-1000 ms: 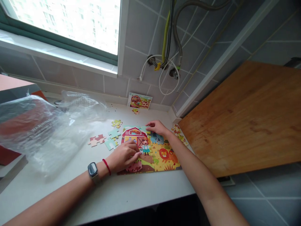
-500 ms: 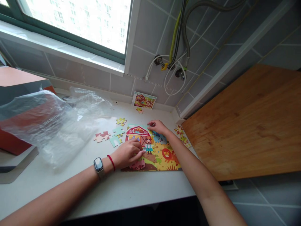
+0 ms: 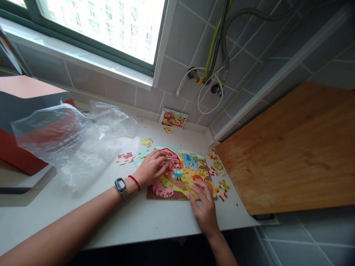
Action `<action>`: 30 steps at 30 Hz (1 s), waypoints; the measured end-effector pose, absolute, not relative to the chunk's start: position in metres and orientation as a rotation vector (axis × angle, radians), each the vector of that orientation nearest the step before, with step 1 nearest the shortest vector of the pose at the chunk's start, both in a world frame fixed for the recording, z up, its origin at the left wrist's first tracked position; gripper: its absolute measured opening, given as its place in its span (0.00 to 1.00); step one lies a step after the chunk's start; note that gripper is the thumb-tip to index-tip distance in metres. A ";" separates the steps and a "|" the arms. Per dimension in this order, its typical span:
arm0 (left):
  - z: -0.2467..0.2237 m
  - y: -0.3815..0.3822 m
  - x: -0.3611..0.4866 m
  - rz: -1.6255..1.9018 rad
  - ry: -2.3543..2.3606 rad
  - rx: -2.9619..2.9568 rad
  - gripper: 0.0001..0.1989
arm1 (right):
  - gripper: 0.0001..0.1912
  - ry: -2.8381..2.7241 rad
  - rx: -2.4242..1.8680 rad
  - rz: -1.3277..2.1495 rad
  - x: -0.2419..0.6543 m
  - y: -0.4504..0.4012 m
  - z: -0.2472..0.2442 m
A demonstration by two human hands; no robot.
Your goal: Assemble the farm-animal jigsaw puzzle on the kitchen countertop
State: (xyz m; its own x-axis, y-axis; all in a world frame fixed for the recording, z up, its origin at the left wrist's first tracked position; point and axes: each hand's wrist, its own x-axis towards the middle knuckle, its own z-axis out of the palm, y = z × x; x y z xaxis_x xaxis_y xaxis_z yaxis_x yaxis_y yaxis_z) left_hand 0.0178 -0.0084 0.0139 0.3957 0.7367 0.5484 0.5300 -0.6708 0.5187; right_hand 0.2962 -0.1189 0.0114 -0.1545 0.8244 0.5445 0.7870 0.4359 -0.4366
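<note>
A colourful jigsaw puzzle [image 3: 181, 186] lies flat on the white counter, showing a red barn, a farmer, a pink animal, a blue elephant and lions. My left hand [image 3: 149, 170] rests on its left part, fingers stretched over the barn and covering some of it. No piece shows in those fingers. Over the lower right corner, by the lions, my right hand [image 3: 205, 210] is open with its fingers spread and nothing visible between them. Left of the puzzle are a pink-and-white piece [image 3: 125, 158], a teal piece [image 3: 143, 152] and a yellow-green piece [image 3: 146, 142].
More loose pieces [image 3: 222, 190] lie along the right, beside a leaning wooden board [image 3: 294, 155]. A picture card [image 3: 173, 118] leans on the tiled wall, a small piece [image 3: 168, 129] before it. A clear plastic bag [image 3: 80, 151] and an orange-grey box [image 3: 22, 144] occupy the left.
My right hand has moved from the puzzle's top edge down to its lower right corner and opened. My left hand has shifted up a little over the barn, uncovering the pink animal.
</note>
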 end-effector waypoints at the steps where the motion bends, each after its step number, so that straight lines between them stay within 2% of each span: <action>1: 0.011 -0.007 0.016 1.152 1.160 2.384 0.11 | 0.12 -1.912 -1.364 0.014 0.301 -0.140 0.006; 4: 0.005 -0.002 0.011 1.148 1.280 2.342 0.16 | 0.12 -1.854 -1.398 -0.097 0.308 -0.175 -0.006; 10: 0.005 0.003 0.007 1.084 1.618 2.180 0.21 | 0.15 -1.838 -1.443 -0.157 0.303 -0.176 -0.014; 20: 0.013 -0.014 0.014 0.854 1.854 2.225 0.19 | 0.28 -2.309 -1.592 0.037 0.307 -0.182 0.007; 30: 0.016 -0.021 0.018 0.675 1.833 2.351 0.19 | 0.27 -2.392 -1.586 0.191 0.308 -0.182 0.015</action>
State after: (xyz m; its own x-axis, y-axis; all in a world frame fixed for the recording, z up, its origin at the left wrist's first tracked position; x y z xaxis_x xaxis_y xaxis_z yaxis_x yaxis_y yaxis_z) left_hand 0.0182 -0.0213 0.0161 0.1848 0.9395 0.2884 0.9021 -0.2785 0.3296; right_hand 0.3077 -0.1821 0.0155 -0.3673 0.9185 0.1463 0.8838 0.3936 -0.2529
